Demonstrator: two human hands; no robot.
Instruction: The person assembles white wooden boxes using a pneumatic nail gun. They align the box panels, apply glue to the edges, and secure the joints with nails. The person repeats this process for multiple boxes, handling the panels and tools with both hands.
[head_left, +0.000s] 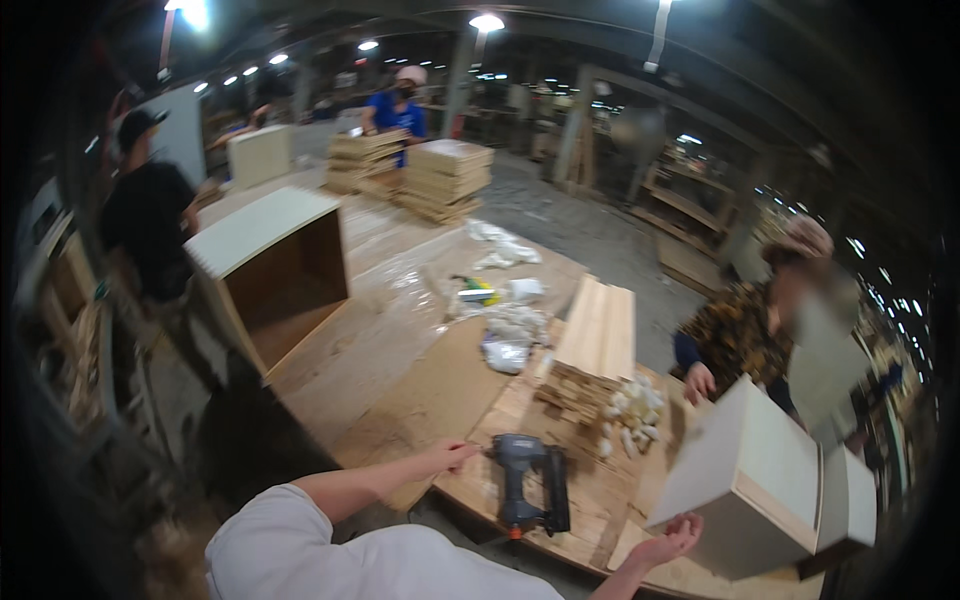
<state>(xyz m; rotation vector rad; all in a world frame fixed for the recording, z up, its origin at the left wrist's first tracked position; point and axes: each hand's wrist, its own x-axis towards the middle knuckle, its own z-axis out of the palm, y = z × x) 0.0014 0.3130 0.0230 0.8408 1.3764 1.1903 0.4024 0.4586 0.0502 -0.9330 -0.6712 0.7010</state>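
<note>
My left hand point(455, 458) reaches over the table beside the upper end of a dark grey nail gun point(520, 475), which lies on the wood. Its fingers are drawn together; whether anything small is between them is not visible. My right hand point(670, 540) is palm up with fingers loosely apart and slightly curled, at the lower edge of a white drawer-like box point(705, 480). Whether it touches the box I cannot tell. Across that box, a co-worker's hand point(698, 383) is close to its far top corner.
Stacked wooden boards point(598, 330) and a pile of small whitish pieces point(635, 410) lie beyond the nail gun. Crumpled plastic point(510, 335) is mid-table. A large open cabinet box point(270, 270) stands left. Several people work around, one in camouflage point(735, 330) at right.
</note>
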